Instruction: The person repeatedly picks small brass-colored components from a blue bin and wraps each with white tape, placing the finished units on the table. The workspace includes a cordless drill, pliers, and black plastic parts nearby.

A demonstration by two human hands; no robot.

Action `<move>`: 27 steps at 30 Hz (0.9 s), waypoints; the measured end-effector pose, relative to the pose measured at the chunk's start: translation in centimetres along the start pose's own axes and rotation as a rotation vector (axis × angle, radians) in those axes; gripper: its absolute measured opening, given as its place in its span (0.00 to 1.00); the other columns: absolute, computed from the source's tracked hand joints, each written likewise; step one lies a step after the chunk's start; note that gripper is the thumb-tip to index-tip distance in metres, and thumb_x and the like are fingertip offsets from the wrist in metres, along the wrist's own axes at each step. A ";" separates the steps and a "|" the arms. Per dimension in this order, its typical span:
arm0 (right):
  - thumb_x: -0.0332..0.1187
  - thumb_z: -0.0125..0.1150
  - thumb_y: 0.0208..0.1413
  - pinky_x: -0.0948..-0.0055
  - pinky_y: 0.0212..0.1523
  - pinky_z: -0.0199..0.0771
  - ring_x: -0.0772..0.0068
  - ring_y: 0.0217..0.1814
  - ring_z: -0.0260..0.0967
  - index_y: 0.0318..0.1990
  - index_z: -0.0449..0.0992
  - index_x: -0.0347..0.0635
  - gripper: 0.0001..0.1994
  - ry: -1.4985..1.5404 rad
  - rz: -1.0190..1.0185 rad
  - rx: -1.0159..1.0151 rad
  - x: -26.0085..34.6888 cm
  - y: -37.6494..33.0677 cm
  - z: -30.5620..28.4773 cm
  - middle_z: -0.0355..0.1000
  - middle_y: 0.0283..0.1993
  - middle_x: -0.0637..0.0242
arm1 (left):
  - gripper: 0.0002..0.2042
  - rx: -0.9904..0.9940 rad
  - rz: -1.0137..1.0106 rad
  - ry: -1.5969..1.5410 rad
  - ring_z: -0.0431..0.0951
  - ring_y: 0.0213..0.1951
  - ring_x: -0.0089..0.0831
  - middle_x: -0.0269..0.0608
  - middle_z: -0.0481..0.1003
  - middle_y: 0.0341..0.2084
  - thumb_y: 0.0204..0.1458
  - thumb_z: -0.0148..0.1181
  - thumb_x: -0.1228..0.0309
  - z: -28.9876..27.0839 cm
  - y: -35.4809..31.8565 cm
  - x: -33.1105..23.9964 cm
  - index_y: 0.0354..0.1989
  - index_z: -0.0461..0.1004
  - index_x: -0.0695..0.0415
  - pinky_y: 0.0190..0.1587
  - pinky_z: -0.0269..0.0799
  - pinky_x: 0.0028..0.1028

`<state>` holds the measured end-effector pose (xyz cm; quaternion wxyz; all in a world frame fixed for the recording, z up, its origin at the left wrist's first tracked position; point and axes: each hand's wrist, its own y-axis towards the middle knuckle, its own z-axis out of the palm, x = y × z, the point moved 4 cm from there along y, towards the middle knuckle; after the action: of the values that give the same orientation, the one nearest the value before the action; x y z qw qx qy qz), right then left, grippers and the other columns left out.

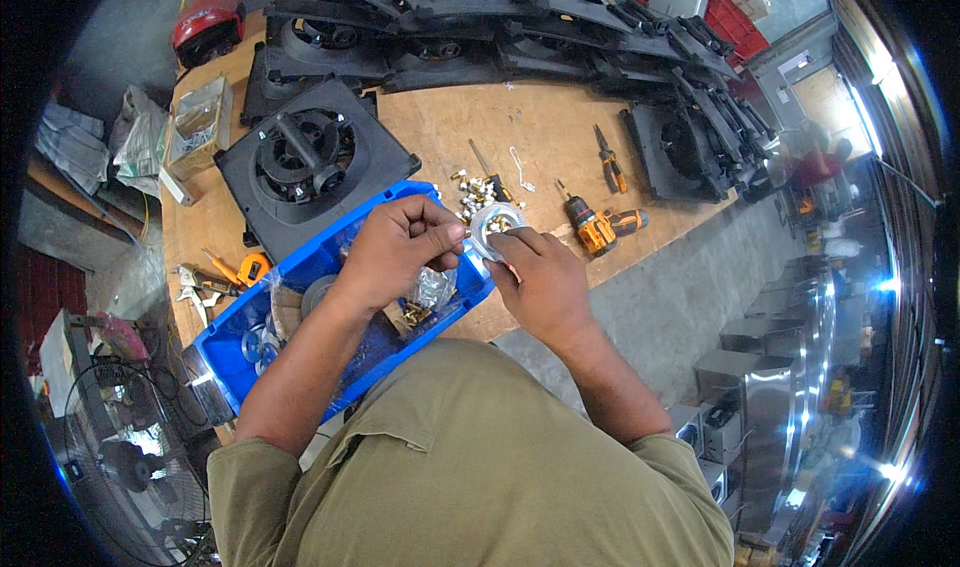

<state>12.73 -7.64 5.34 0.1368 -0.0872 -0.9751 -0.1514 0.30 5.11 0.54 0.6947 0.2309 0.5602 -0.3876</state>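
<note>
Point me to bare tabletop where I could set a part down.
The wooden tabletop is bare between the rear black panels and the pliers, and between the black panel behind the blue bin and the loose fittings. It is crowded around the left hand over the bin and the right hand beside the fittings.

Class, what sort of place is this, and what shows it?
Probably an assembly workshop: a cordless drill and pliers lie on a wooden table, with similar black housings stacked beyond.
</note>
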 end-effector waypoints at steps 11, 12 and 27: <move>0.32 0.68 0.53 0.75 0.36 0.72 0.78 0.36 0.71 0.47 0.74 0.35 0.16 0.765 0.218 0.256 -1.0 -1.2 1.7 0.74 0.36 0.65 | 0.06 0.028 0.081 -0.289 0.78 0.30 0.22 0.37 0.77 0.28 0.55 0.64 0.74 -0.1 0.6 1.1 0.37 0.74 0.61 0.34 0.74 0.22; 0.31 0.69 0.53 0.76 0.36 0.71 0.81 0.36 0.70 0.47 0.73 0.34 0.17 0.837 0.256 0.280 -1.1 -1.4 1.8 0.74 0.36 0.67 | 0.06 0.019 0.104 -0.215 0.77 0.30 0.22 0.37 0.77 0.28 0.54 0.64 0.75 -0.1 0.5 0.9 0.37 0.74 0.61 0.34 0.74 0.22; 0.34 0.72 0.48 0.76 0.33 0.74 0.76 0.35 0.73 0.51 0.70 0.33 0.25 1.134 0.432 0.522 -0.6 -2.2 -1.1 0.75 0.39 0.62 | 0.08 -0.111 0.480 0.454 0.78 0.31 0.23 0.38 0.80 0.28 0.45 0.72 0.73 0.5 -0.9 -1.5 0.30 0.79 0.61 0.35 0.74 0.24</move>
<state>13.09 -10.14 5.53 0.6732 -0.1515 -0.7170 0.0985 -0.19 4.57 2.17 0.6352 0.3986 0.6504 -0.1205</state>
